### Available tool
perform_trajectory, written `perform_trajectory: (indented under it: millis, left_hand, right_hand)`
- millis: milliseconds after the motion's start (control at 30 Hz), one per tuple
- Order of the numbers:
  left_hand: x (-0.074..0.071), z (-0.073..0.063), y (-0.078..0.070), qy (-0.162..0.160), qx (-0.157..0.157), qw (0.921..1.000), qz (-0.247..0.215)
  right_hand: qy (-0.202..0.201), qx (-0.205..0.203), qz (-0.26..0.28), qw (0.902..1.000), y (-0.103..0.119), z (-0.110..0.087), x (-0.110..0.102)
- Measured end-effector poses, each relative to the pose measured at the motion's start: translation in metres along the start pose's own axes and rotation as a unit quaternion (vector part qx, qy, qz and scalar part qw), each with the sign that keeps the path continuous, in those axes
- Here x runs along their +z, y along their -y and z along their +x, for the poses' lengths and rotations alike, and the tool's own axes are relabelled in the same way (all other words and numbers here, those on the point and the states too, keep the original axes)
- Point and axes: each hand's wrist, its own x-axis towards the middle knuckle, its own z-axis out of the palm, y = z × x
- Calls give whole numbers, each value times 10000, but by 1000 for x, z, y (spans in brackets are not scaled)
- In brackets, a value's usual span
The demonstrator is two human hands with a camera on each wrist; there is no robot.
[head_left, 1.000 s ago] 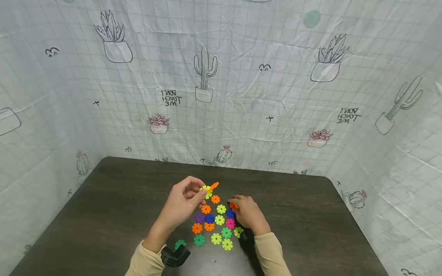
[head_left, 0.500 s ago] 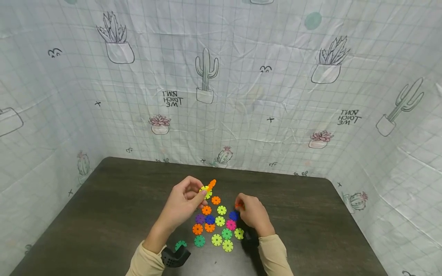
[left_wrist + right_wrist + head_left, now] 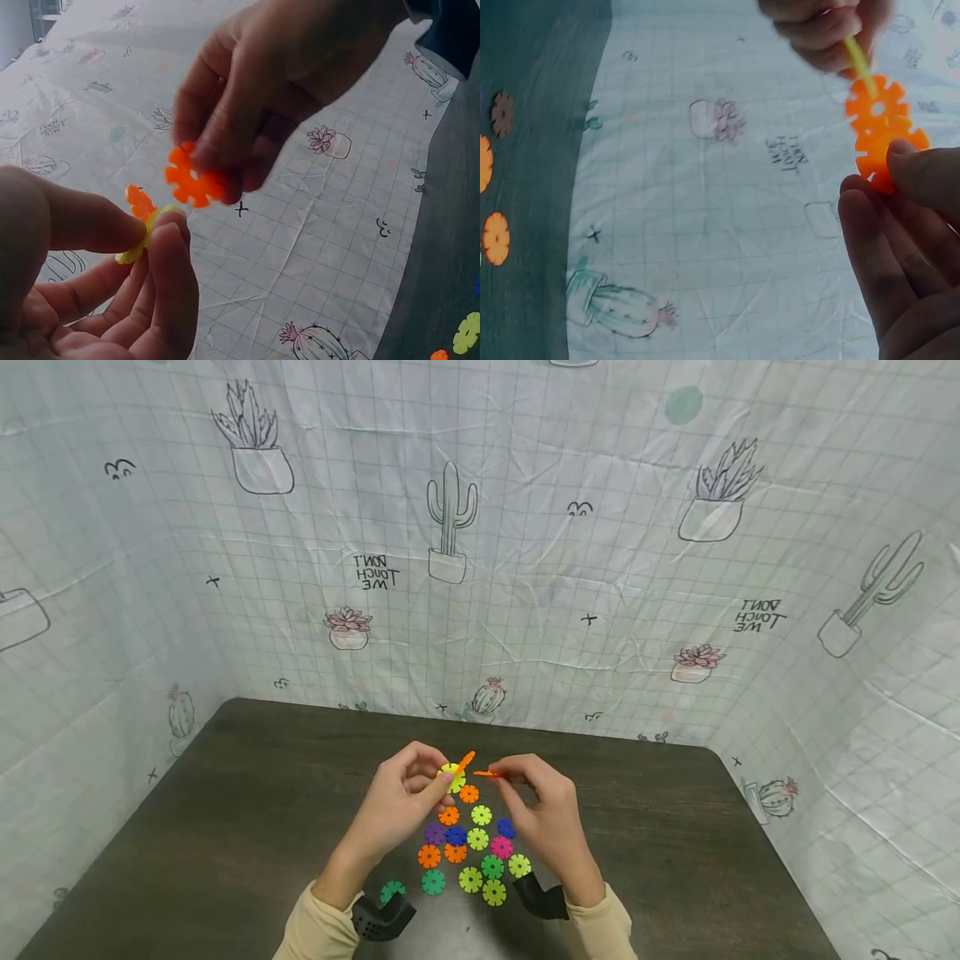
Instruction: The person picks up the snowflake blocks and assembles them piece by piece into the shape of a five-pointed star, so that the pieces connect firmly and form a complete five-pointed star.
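My left hand (image 3: 397,802) pinches a yellow notched disc (image 3: 132,255) between thumb and fingers. Joined at an angle to that yellow piece is an orange notched disc (image 3: 139,201). Thumb and fingertips of my right hand (image 3: 551,814) pinch a second orange notched disc (image 3: 182,182), held just right of the joined pair in the head view. In the right wrist view this second disc (image 3: 877,154) overlaps the joined orange one (image 3: 859,105). Both hands are raised above loose notched discs on the table, with an orange disc (image 3: 468,794) lying closest below.
Loose notched discs lie on the dark table (image 3: 285,777), among them a blue disc (image 3: 507,828), a pink disc (image 3: 502,847) and a green disc (image 3: 433,882). Black wrist mounts (image 3: 382,917) sit at both wrists. A printed cloth (image 3: 525,635) hangs behind and along the sides.
My right hand has picked up the orange disc from the table's right side and brought it up and left beside the joined pair. The left hand stays nearly still.
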Motion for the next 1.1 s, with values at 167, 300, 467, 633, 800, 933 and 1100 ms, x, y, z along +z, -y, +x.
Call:
perform_trajectory:
  millis: [167, 300, 467, 633, 800, 933, 1100]
  left_hand:
    - [0, 0, 1, 73, 121, 9999, 70]
    - [1, -1, 2, 99, 131, 9999, 44]
    - [1, -1, 2, 139, 198, 9997, 69]
    - [1, -1, 1, 193, 217, 9996, 59]
    - [1, -1, 0, 227, 181, 9996, 9]
    - [1, -2, 0, 253, 87, 9996, -65]
    - [2, -1, 2, 300, 125, 9995, -65]
  right_hand:
    - [188, 38, 274, 9994, 7, 0, -2]
    - [225, -79, 333, 9992, 7, -1, -1]
    - [132, -301, 243, 9992, 8, 0, 1]
    - [157, -268, 138, 9994, 8, 0, 1]
    - [198, -264, 68, 9994, 9, -1, 1]
    - [217, -261, 30, 9994, 10, -1, 1]
    - [221, -438, 7, 9988, 10, -1, 2]
